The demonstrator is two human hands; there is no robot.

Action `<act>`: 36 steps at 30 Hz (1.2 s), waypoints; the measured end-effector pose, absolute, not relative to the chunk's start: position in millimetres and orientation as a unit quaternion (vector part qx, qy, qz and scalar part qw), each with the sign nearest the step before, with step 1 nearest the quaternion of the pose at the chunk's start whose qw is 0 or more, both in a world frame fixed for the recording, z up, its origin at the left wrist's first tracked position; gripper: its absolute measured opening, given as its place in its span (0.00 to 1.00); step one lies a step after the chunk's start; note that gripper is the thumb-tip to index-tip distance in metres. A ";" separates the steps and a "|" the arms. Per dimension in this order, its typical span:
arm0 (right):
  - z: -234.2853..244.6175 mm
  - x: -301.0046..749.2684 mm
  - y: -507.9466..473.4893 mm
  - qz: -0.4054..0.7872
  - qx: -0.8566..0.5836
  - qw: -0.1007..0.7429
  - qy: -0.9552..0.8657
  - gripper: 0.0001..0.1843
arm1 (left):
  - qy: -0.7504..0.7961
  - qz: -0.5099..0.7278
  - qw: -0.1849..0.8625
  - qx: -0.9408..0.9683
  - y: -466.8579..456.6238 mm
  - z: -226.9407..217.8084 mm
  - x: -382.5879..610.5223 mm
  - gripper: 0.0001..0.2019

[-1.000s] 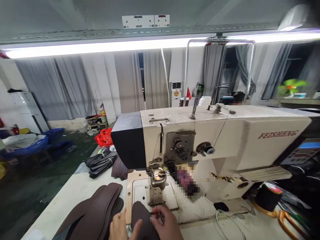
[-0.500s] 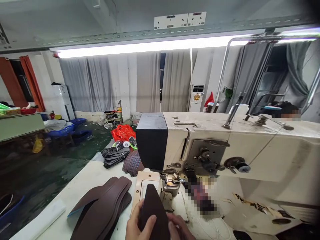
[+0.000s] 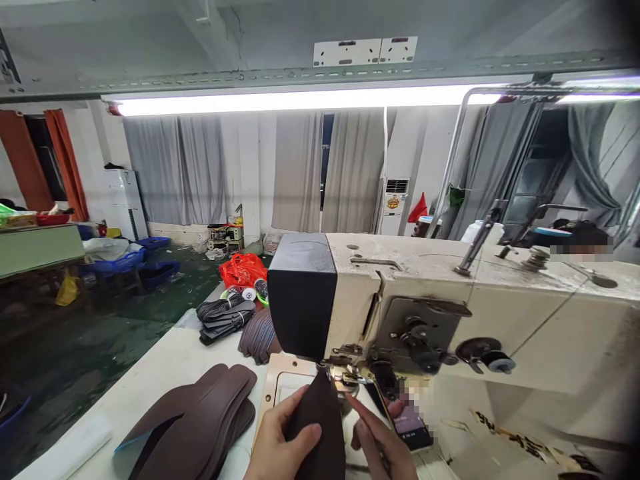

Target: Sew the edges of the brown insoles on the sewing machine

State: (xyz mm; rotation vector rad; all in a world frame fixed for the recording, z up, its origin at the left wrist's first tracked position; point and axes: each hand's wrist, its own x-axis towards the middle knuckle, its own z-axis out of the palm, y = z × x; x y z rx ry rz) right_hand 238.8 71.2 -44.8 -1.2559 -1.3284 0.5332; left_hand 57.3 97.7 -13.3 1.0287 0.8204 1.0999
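Note:
A dark brown leather-like piece point(image 3: 320, 433) with a pointed end is gripped by my left hand point(image 3: 283, 440), thumb on top and fingers at its left edge. Its tip reaches the presser foot point(image 3: 347, 375) of the sewing machine point(image 3: 425, 280). My right hand point(image 3: 383, 443) is just right of the piece, index finger stretched toward the presser foot and the other fingers bent apart from it. I see nothing held in it. More brown pieces point(image 3: 200, 427) lie stacked to the left of my left hand.
A phone point(image 3: 413, 427) lies beyond my right hand, partly blurred. Bundled dark strips point(image 3: 225, 313), a second brown stack point(image 3: 260, 337) and a red plastic bag point(image 3: 243, 270) sit behind the work area. A thread guide rod point(image 3: 477, 240) rises from the machine. Another person's head point(image 3: 585, 237) shows at right.
The brown piece has moved up and forward, so its tip now meets the presser foot. My right hand has left the piece's edge and its index finger now extends. The view has shifted slightly.

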 end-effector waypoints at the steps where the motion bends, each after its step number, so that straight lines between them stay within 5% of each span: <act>1: -40.4 239.3 76.1 0.215 -0.524 0.575 -0.590 0.24 | 0.362 0.488 0.656 0.448 99.1 -14.3 57.6 0.33; 13: -33.4 263.6 100.4 0.148 -0.508 0.441 -0.725 0.18 | 0.393 0.494 0.638 0.440 100.9 -9.6 59.2 0.33; 23: -19.7 257.7 97.7 0.177 -0.525 0.439 -0.708 0.19 | 0.366 0.443 0.689 0.442 97.9 -4.6 56.9 0.42; 36: -36.0 255.8 102.5 0.186 -0.505 0.521 -0.662 0.20 | 0.350 0.452 0.704 0.423 113.6 9.7 59.9 0.24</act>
